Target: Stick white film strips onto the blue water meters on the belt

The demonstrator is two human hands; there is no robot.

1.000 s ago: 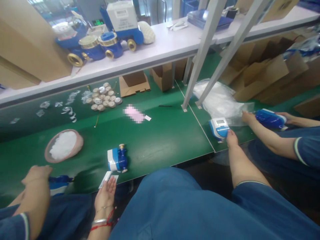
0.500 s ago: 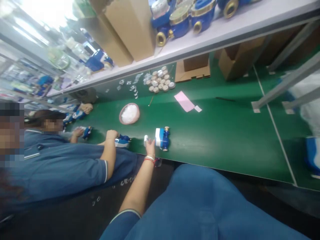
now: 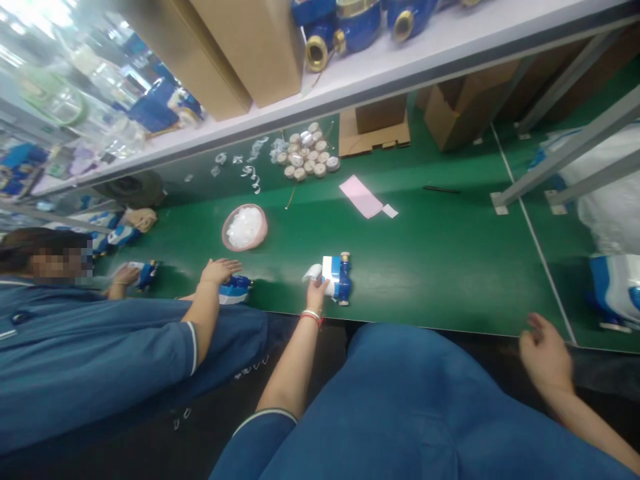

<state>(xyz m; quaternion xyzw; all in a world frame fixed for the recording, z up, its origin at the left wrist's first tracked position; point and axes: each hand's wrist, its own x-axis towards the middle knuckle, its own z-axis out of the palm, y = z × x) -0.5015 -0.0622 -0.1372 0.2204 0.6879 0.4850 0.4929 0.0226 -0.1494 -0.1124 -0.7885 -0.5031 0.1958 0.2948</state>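
A blue and white meter [image 3: 344, 280] with brass ends lies on the green table [image 3: 425, 280] in front of my body. My left hand [image 3: 317, 293] is at its left side, fingers closed around a small white piece [image 3: 313, 272] like a roll or label, whose exact form is unclear. The hand also meets the white edge of the meter. Far to the right, my right hand [image 3: 546, 350] is at the table's front edge, its fingers partly curled and apart, holding nothing.
A co-worker's arm [image 3: 200, 333] reaches over another blue meter [image 3: 235, 291] at left. Behind stand a bowl of white pieces [image 3: 264, 230], round caps [image 3: 310, 160], pink paper [image 3: 361, 197] and a black stick [image 3: 441, 189]. A loaded shelf [image 3: 370, 80] overhangs the back.
My right hand has come into view at the right. My left hand, with the white piece, has moved right against the meter. The co-worker's near hand has opened. The camera view has shifted.
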